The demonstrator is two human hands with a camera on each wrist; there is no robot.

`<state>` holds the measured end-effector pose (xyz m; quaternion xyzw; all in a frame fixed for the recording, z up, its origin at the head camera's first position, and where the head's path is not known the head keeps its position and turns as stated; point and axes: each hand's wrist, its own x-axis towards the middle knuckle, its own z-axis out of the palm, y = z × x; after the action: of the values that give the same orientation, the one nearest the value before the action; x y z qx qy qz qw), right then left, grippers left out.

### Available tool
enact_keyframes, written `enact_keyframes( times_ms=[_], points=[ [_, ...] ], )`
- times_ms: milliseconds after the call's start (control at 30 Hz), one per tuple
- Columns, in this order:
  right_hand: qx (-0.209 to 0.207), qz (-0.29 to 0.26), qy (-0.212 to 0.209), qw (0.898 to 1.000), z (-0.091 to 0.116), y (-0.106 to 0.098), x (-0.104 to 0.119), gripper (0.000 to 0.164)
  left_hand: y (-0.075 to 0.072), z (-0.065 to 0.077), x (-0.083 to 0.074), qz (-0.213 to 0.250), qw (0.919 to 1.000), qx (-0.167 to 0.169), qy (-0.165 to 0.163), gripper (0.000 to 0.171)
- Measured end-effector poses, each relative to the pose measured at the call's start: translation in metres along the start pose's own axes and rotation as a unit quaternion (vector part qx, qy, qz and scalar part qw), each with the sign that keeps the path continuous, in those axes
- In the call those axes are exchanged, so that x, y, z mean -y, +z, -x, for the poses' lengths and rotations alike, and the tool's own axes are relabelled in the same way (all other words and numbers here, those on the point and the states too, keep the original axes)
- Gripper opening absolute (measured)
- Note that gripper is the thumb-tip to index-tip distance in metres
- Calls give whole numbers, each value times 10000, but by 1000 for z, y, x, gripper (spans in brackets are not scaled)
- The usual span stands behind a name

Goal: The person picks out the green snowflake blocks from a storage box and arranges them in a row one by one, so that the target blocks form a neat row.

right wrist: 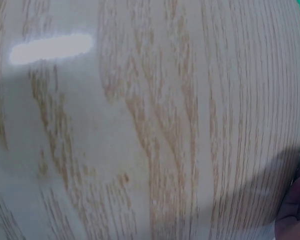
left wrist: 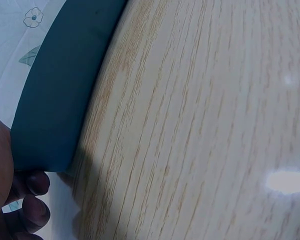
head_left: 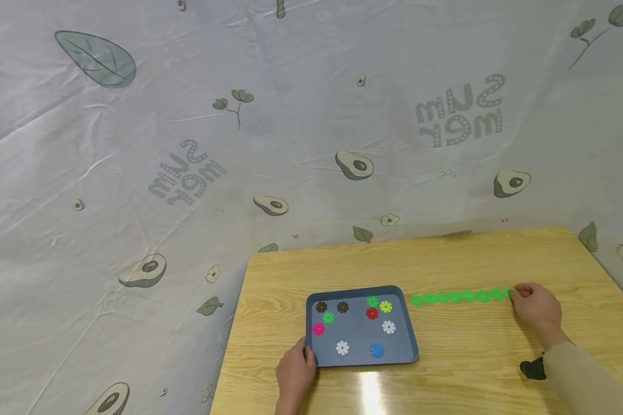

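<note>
A grey-blue tray lies on the table, holding several notched plastic discs, among them a pink disc, a red disc and a blue disc. My left hand grips the tray at its near left corner; in the left wrist view its fingers curl at the tray's edge. To the right of the tray runs a straight row of joined green discs. At its right end my right hand pinches the last disc, partly hidden by the fingers.
The wooden table ends at the back against a hanging printed cloth. A small black object shows beside the right sleeve. Glare marks the table near its front.
</note>
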<state>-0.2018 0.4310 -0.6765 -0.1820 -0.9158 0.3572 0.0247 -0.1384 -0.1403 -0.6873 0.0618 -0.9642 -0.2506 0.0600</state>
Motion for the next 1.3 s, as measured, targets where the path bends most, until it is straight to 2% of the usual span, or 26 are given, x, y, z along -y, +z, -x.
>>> enact_keyframes(
  times_ms=[133, 267, 533, 767, 1000, 1167, 1300],
  points=[
    [-30, -65, -29, 10000, 3, 0, 2, 49, 0, 0, 0, 62, 10000, 71, -13, 24],
    [-66, -186, -293, 9994, 10, 7, 16, 51, 1, -1, 1, 88, 9999, 83, -3, 23],
    [-52, -398, -1332, 9903, 35, 37, 80, 44, -1, -2, 3, 99, 9998, 152, -43, 25],
    [363, -507, -1725, 9830, 52, 65, 138, 40, 3, -3, 5, 96, 9998, 186, -69, 27],
    [765, -600, -2080, 9733, 63, 110, 194, 32, 1, -4, 5, 101, 9999, 118, -24, 29],
    [1083, -679, -2484, 9602, 77, 147, 227, 25, 2, -4, 5, 39, 9999, 112, -37, 30],
    [1320, -624, -2655, 9530, 86, 176, 251, 21, 1, -3, 4, 46, 9999, 154, -60, 31]
  ],
)
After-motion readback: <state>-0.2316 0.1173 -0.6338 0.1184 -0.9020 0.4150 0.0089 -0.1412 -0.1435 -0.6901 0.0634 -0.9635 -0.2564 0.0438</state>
